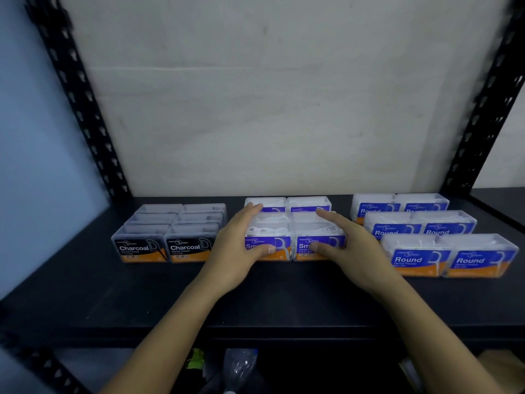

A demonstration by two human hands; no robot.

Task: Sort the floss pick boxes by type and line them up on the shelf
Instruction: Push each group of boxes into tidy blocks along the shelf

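Clear floss pick boxes stand in three double rows on the black shelf (255, 297): Charcoal boxes (187, 247) at nine o'clock, purple-labelled boxes (284, 231) centre, Round boxes (417, 258) at three o'clock.

Rear wall (284, 95) — off-white, faintly stained, evenly lit. 2 black perforated steel uprights, left (82, 92) and right (483, 123), frame it. Pale blue panel (34, 166) at left. Shelf board (255, 294) — dark, matte.

Body in view: two arms only. Left hand (241, 245) and right hand (355, 248) are bare. Left forearm (176, 322) and right forearm (420, 317) are bare too, skin running to the bottom frame edge. Forearms slim, smooth. Left thumbnail (272, 249) and right thumbnail (313, 245) look short, trimmed. Other nails too blurred to judge.
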